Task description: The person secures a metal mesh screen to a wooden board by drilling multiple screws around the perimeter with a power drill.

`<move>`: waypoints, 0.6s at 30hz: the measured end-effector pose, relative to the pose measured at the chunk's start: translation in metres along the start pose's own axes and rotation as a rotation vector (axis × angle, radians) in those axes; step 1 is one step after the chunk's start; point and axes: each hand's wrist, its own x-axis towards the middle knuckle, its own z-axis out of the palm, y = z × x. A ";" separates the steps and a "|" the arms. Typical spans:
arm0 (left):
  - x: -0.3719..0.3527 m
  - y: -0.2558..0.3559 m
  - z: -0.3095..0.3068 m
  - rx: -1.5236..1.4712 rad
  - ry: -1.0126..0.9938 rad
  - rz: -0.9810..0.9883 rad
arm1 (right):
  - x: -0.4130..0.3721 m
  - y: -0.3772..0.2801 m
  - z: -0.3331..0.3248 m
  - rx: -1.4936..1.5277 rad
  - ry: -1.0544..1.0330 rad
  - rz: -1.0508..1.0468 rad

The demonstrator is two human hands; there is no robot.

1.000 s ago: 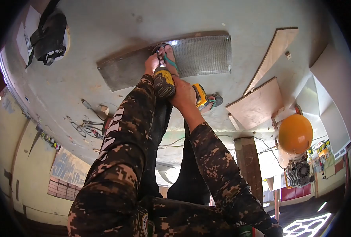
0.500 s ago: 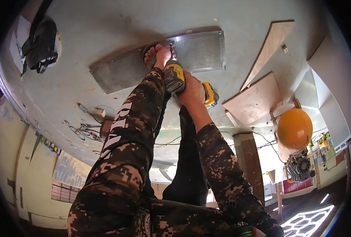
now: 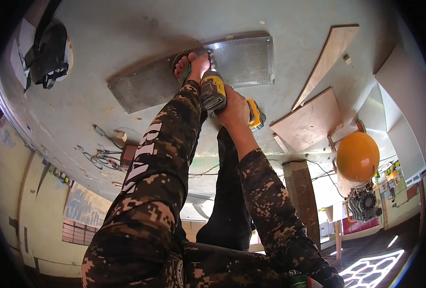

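My right hand [image 3: 235,108] is wrapped around the grip of a yellow and black cordless drill [image 3: 213,92], its battery showing past the wrist. The drill points away from me at a perforated metal sheet [image 3: 246,60], its light making a bright spot there. Beside the bit, my left hand [image 3: 201,66] is closed low over the sheet; whatever its fingers pinch is too small or hidden to name. Against that hand, toes of a foot [image 3: 180,70] in a sandal with a green strap rest on the sheet.
Plywood pieces [image 3: 311,117] lie to the right, with a small wood block [image 3: 347,59] nearby. An orange tank [image 3: 358,156] with an engine stands at the right. Cables [image 3: 100,158] lie at the left, and a black bag-like item [image 3: 50,55] is at the upper left.
Almost nothing differs. The drill and both hands have shifted very slightly; the drill still points at the same part of the sheet.
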 end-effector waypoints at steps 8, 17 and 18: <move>0.002 -0.001 0.002 0.026 0.001 0.043 | 0.003 0.001 0.001 0.013 0.031 -0.020; 0.040 -0.009 -0.025 0.915 0.157 0.283 | 0.003 -0.004 -0.006 -0.056 -0.041 0.019; 0.032 -0.013 -0.027 0.915 0.158 0.286 | 0.004 -0.005 -0.007 -0.082 -0.056 0.032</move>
